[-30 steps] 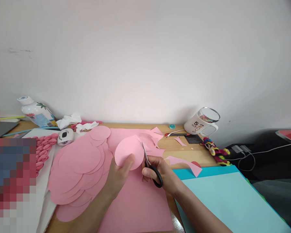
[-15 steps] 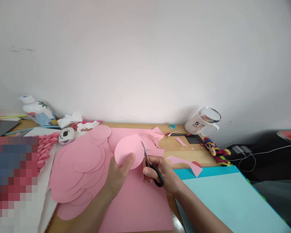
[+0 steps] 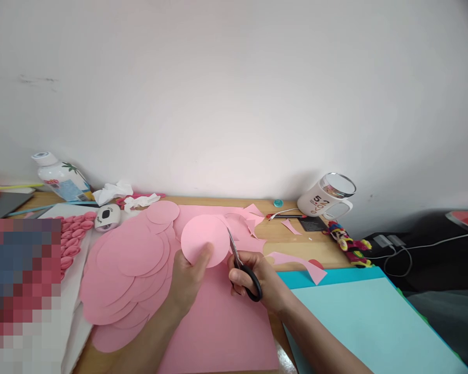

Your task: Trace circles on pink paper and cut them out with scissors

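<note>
My left hand (image 3: 189,278) pinches a pink paper circle (image 3: 205,240) by its lower edge and holds it up above a large pink sheet (image 3: 218,327) on the desk. My right hand (image 3: 253,278) is closed through the black handles of a pair of scissors (image 3: 242,265). The blades point up and touch the circle's right edge. A pile of larger pink paper circles (image 3: 127,270) lies just left of my left hand. Pink offcuts (image 3: 253,215) lie behind the circle.
A light blue sheet (image 3: 366,322) covers the desk at the right. A white mug (image 3: 325,200) stands at the back right beside colourful trinkets (image 3: 345,241). At the back left are a white bottle (image 3: 60,179), crumpled tissue (image 3: 111,193) and a small punch (image 3: 106,216). Cables (image 3: 398,249) lie beyond the desk edge.
The pink circle has turned slightly and shifted a little left and up in my left hand. The scissors stay at its right edge.
</note>
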{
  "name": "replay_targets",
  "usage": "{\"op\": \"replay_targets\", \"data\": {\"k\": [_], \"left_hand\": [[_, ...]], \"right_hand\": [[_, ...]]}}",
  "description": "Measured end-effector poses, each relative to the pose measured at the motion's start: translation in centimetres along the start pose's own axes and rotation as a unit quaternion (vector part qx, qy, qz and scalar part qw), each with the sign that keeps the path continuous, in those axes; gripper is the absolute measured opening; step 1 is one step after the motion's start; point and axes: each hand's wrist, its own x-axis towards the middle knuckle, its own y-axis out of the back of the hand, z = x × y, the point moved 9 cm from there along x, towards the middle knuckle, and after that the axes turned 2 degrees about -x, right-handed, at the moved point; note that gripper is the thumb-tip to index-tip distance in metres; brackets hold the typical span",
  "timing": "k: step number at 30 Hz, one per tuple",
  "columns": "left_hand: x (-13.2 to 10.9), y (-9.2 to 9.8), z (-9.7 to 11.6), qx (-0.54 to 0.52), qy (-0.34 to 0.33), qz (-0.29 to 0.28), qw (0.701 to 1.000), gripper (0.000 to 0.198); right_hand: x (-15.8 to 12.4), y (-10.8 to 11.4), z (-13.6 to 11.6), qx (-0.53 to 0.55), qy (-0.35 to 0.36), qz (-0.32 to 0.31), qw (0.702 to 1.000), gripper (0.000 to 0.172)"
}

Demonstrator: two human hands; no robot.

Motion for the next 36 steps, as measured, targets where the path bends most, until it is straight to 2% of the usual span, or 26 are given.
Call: {"op": "replay_targets", "data": {"k": [4, 13, 25, 36], "left_hand": [[-0.3, -0.1, 0.3, 0.011, 0.005, 0.009, 1.000, 0.036], [-0.4, -0.6, 0.8, 0.048, -0.005, -0.028, 0.998, 0.035], [-0.4, -0.6, 0.6, 0.038, 0.005, -0.036, 0.999, 0.038], [-0.4, -0.7, 0.7, 0.031, 0.002, -0.040, 0.999, 0.026]], "right_hand": [[0.0, -0.3, -0.1, -0.003, -0.004, 0.005, 1.000, 0.037], [0.2, 0.0, -1.5, -0.058, 0.026, 0.026, 0.998, 0.045], [0.1, -0.1, -1.7, -0.057, 0.039, 0.005, 0.998, 0.042], [0.1, 0.0, -1.8, -0.084, 0.036, 0.017, 0.996, 0.043]]}}
